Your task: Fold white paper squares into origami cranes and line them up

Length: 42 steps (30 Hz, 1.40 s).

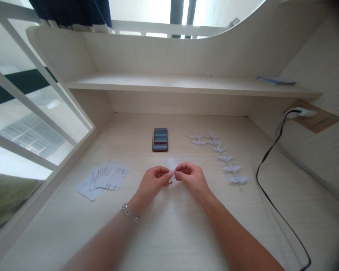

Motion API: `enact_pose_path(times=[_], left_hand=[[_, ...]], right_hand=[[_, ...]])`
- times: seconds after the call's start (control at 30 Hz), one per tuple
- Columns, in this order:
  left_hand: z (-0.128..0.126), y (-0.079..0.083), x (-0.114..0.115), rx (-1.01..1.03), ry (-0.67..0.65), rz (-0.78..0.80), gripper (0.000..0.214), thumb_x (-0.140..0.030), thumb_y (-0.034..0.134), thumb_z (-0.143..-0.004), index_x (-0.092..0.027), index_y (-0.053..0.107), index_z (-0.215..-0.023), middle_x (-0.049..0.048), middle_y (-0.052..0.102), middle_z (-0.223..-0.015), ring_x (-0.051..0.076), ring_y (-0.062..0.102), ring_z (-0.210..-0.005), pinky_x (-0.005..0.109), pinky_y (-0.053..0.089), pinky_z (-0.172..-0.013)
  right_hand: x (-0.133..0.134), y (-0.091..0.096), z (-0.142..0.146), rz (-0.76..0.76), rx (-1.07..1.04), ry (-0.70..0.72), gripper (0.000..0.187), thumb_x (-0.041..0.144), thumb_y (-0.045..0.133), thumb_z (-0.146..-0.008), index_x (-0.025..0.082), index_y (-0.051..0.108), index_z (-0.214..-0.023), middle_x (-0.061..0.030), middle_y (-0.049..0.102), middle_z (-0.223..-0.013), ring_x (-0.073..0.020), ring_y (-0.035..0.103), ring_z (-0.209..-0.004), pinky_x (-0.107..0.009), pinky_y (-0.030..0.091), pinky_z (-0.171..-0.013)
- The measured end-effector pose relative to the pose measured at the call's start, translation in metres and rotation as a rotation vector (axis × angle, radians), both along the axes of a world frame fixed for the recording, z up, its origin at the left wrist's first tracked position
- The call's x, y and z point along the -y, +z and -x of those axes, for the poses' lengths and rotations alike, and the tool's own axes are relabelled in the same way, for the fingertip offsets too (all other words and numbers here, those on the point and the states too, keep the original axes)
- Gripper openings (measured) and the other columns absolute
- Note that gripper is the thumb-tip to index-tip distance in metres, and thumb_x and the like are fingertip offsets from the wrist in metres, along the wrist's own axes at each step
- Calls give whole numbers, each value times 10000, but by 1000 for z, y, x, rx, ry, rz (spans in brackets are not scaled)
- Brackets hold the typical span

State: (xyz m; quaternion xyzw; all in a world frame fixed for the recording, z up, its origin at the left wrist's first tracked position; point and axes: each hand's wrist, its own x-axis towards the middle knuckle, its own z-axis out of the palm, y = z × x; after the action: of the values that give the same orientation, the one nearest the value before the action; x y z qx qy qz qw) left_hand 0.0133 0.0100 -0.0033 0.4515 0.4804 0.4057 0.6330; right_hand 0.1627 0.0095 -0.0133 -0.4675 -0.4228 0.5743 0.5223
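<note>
Between my two hands is a small piece of white folded paper (173, 168), mostly covered by my fingers. My left hand (156, 180), with a silver bracelet at the wrist, pinches its left side. My right hand (192, 180) pinches the other side, thumb and fingertips pressed together. Both hands meet low over the desk, the thumbs almost touching. How the paper is folded in the grip cannot be made out. To the right, several white paper cranes (225, 158) stand in a curved line. Left of my hands lie flat printed paper sheets (110, 176), overlapping one another.
A phone (160, 140) lies beyond my hands, its screen blurred. On the right, a black cable (260, 184) runs from a wall socket (318, 116) down across the desk. A shelf (169, 81) spans the back, and white railings (31, 101) border the left side.
</note>
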Motion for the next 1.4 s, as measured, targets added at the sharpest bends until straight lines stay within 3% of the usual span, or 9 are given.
enact_pose_path(times=[0.1,0.27,0.43,0.57,0.8,0.97,1.4], left_hand=[[-1,0,1,-44,-31,-36,250,-331,655,-683,-104,605,-772,68,637,-723,133,589,-616,252,471,-593],[0,-1,1,-98,-40,-133,250,-350,616,-722,-107,604,-778,64,637,-708,133,587,-612,249,475,-580],[0,-2,5,-119,10,-258,387,-306,703,-644,-154,581,-978,47,649,-788,159,618,-739,282,506,-694],[-1,-1,8,-211,90,-345,319,-307,695,-654,-165,625,-931,56,666,-843,167,626,-768,286,513,-725],[2,1,8,-211,131,-385,242,-289,673,-682,-166,670,-891,64,696,-865,184,649,-765,291,524,-722],[3,3,8,-184,95,-387,211,-271,675,-681,-168,686,-865,58,703,-833,182,652,-746,283,528,-701],[10,12,3,-157,-6,-383,182,-259,650,-706,-160,705,-848,48,699,-728,151,630,-665,264,517,-651]], right_hand=[[1,0,0,-13,-14,-13,214,243,733,-582,165,570,-697,23,610,-565,-119,584,-528,-244,480,-538],[1,2,1,33,1,48,329,270,707,-621,152,586,-904,5,627,-603,-123,592,-535,-247,479,-536],[0,7,2,61,-72,-60,313,284,717,-616,140,575,-855,-3,624,-598,-129,604,-555,-249,480,-556],[1,10,3,150,-191,-106,302,264,735,-596,152,546,-804,-2,626,-603,-124,608,-550,-224,464,-538],[4,10,-1,136,-246,62,373,192,702,-630,185,586,-984,9,609,-637,-102,577,-555,-215,443,-549],[4,12,-2,148,-232,105,220,240,706,-645,166,619,-833,2,598,-643,-94,553,-541,-221,431,-541],[5,12,-2,134,-193,144,246,280,736,-619,151,595,-775,-14,618,-647,-113,568,-567,-233,434,-538]])
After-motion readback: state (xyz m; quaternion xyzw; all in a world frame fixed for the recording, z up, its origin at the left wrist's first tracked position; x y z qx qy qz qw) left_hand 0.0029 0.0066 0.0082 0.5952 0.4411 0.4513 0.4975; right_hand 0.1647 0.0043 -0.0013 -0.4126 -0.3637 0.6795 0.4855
